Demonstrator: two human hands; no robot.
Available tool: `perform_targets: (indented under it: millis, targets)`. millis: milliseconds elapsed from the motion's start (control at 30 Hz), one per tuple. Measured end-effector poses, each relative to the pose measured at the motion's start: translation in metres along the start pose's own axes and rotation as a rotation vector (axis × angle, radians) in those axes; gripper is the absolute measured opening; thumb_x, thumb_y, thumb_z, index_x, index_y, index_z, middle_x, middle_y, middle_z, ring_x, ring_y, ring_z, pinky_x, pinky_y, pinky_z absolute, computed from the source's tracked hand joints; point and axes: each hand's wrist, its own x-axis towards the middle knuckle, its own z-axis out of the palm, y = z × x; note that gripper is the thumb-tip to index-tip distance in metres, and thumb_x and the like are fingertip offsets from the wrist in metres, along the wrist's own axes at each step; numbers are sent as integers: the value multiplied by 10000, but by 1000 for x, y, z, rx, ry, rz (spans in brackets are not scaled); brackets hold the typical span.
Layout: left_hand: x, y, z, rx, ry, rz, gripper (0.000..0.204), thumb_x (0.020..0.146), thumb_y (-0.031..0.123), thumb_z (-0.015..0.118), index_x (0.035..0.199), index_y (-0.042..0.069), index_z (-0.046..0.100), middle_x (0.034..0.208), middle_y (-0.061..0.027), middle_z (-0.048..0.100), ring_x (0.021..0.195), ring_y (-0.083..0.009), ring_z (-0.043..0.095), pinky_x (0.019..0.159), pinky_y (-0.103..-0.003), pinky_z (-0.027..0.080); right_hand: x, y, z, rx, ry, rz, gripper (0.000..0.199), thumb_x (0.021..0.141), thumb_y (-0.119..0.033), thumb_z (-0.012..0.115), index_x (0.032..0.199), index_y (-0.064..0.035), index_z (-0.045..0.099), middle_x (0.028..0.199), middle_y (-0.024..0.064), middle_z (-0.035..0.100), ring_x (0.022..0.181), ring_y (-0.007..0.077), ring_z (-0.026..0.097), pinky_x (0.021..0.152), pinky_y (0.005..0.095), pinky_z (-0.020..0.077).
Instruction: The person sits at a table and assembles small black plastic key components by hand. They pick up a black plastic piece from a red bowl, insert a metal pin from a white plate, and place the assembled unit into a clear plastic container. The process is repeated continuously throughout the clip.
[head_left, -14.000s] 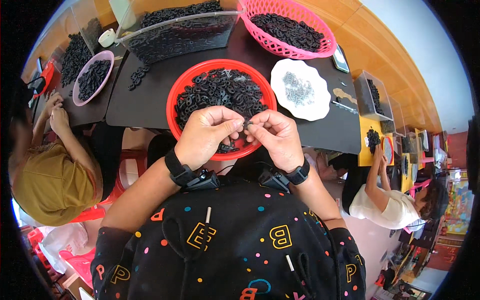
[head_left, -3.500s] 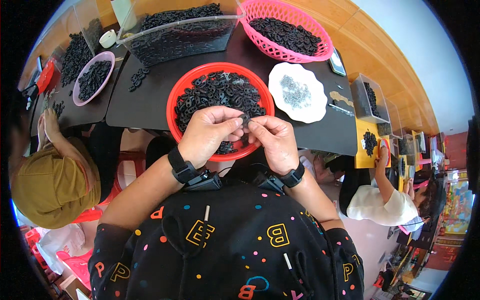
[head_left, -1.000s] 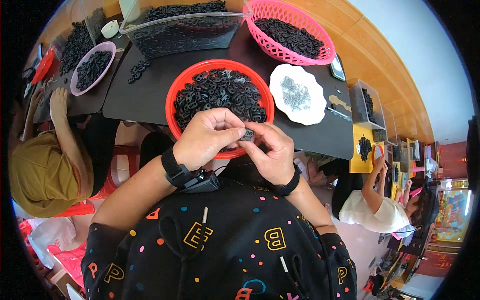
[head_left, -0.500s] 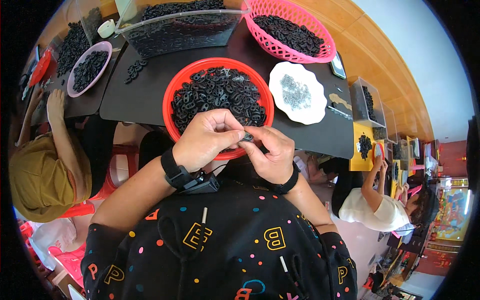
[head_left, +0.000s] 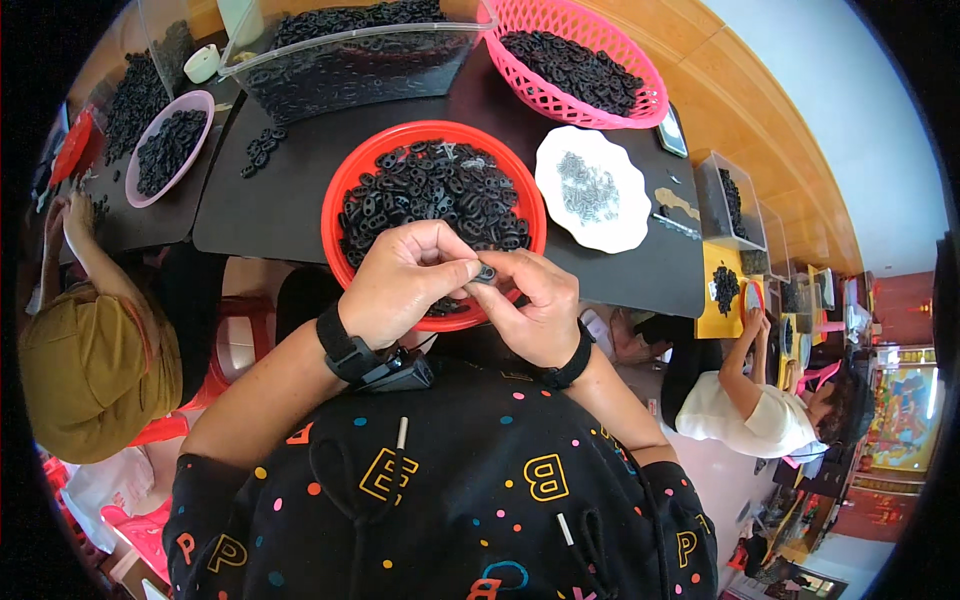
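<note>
My left hand (head_left: 408, 275) and my right hand (head_left: 530, 300) meet over the near rim of a red basin (head_left: 333, 205). Between their fingertips is a small black oval plastic piece with holes (head_left: 486, 272); both hands pinch it, and the fingers hide part of it. Many similar black pieces (head_left: 440, 190) fill the basin, with a few small silvery bits among them. Right of the basin lies a white scalloped plate (head_left: 622, 232) with a heap of small shiny metal pins (head_left: 590, 190).
Behind the basin stand a clear plastic bin (head_left: 350, 80) and a pink basket (head_left: 655, 100), both holding black pieces. A pink bowl (head_left: 140, 197) and loose black pieces (head_left: 262, 152) lie to the left. One person (head_left: 95, 350) sits at left, another (head_left: 745, 400) at right.
My hands stay pinched on the black piece, which shows slightly more between the fingertips. The person at left has drawn both hands together. The view has shifted slightly.
</note>
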Motion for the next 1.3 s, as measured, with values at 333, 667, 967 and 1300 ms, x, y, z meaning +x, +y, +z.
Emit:
perform_targets:
  millis: [333, 667, 967, 1300]
  targets:
    - [-2, 3, -9, 55, 9, 11, 21, 851, 43, 614, 841, 35, 597, 798, -19, 625, 715, -64, 573, 671, -214, 479, 10, -7, 4, -49, -4, -96, 218, 717, -29, 704, 918, -1, 624, 700, 120, 601, 582, 243, 600, 518, 305, 473]
    - [-2, 3, -9, 68, -13, -20, 32, 846, 42, 623, 827, 39, 597, 784, -18, 628, 712, -64, 575, 667, -213, 479, 8, 0, 5, -85, 28, -222, 224, 698, -36, 723, 894, 0, 621, 668, 125, 585, 545, 258, 572, 482, 329, 448]
    - [-7, 17, -11, 83, 50, 40, 140, 893, 125, 570, 948, 2, 610, 814, -24, 617, 728, -66, 568, 667, -214, 475, 9, -11, 3, 21, -41, -25, 203, 716, -53, 722, 895, -5, 640, 676, 114, 595, 555, 214, 581, 496, 289, 446]
    - [-20, 19, -91, -26, 463, 184, 213, 914, 113, 516, 1089, 13, 585, 873, -35, 629, 713, -79, 582, 639, -194, 463, 49, -6, -52, 66, -68, 261, 205, 785, -137, 668, 932, 5, 655, 836, 73, 673, 697, 130, 627, 643, 277, 498]
